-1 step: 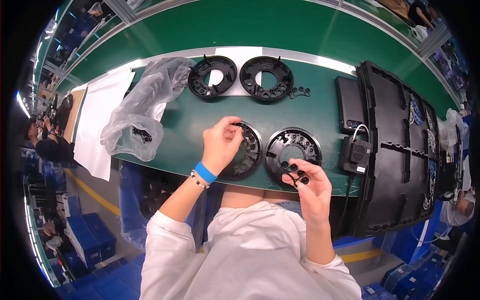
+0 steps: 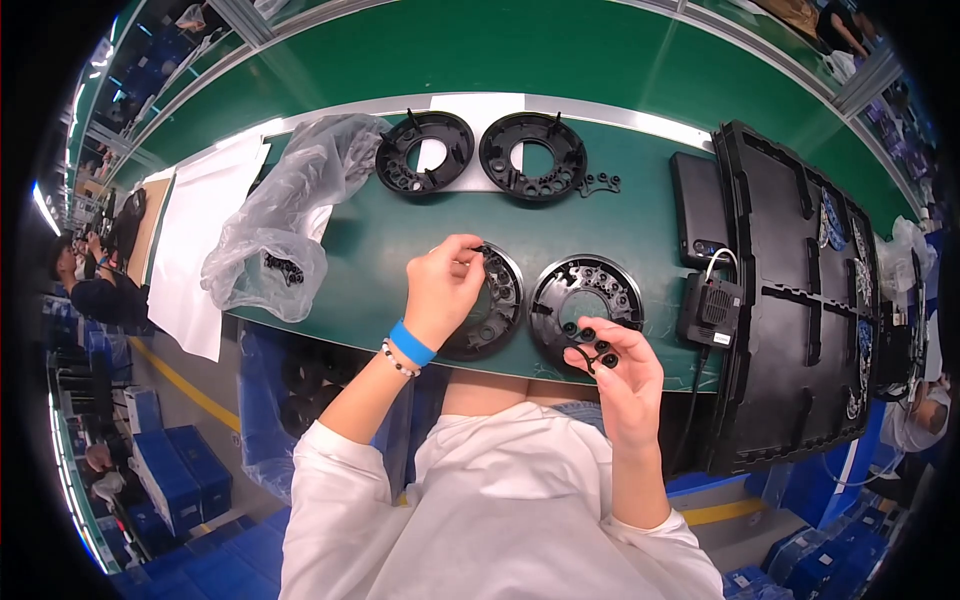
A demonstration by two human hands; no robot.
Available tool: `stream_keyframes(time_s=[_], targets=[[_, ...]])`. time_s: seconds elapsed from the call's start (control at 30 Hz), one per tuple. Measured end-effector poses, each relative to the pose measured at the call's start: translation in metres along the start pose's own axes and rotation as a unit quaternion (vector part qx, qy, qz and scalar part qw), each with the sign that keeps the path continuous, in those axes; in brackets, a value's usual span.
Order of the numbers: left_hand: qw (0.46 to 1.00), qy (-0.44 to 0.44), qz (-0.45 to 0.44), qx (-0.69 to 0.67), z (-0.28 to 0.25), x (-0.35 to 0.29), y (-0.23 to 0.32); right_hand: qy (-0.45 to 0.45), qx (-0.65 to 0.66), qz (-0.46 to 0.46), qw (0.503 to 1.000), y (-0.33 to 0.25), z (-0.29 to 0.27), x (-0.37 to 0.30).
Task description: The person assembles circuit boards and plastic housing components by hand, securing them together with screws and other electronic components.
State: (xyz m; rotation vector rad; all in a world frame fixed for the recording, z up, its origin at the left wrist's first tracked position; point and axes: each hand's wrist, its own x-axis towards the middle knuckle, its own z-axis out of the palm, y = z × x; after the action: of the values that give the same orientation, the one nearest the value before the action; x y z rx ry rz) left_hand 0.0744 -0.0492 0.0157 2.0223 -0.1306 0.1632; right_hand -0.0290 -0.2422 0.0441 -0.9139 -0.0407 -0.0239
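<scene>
My left hand [image 2: 443, 285] is above the near-left round black plastic housing [image 2: 503, 328], covering its left side. Its fingers are pinched together at the housing's upper part; anything between them is hidden. In front of the near-right round black housing [image 2: 545, 300], my right hand [image 2: 632, 375] grips a black rubber button strip [image 2: 602, 346] between thumb and fingers. Several round caps stand out on that strip. Two more black ring housings, one at the far left [image 2: 460, 135] and one beside it [image 2: 497, 135], lie farther back. A similar strip [image 2: 601, 184] rests by the right one.
A clear plastic bag [image 2: 290, 200] with small black parts [image 2: 284, 269] lies on the left of the green table [image 2: 400, 225]. On the right are a black box-shaped device [image 2: 697, 210], a smaller one with a cable [image 2: 712, 308], and large black trays [image 2: 785, 250]. Other people are beyond.
</scene>
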Motion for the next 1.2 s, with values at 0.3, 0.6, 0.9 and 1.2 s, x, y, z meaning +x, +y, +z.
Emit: stream_keyframes(time_s=[0.3,0.6,0.9,1.2], targets=[[0.951,0.001,0.182,0.252,-0.007,-0.006,0.009,0.0,-0.002,-0.004,1.0,-0.002,-0.004,-0.002],[0.888,-0.133,0.315,0.306,-0.024,-0.004,0.006,-0.002,-0.004,0.001,1.0,-0.002,-0.004,-0.002],[0.893,-0.141,0.314,0.29,-0.026,-0.005,0.006,0.004,-0.01,0.009,1.0,-0.001,-0.002,0.0],[0.88,-0.172,0.339,0.284,-0.03,-0.008,0.004,0.003,-0.018,0.01,1.0,-0.002,-0.002,-0.002]])
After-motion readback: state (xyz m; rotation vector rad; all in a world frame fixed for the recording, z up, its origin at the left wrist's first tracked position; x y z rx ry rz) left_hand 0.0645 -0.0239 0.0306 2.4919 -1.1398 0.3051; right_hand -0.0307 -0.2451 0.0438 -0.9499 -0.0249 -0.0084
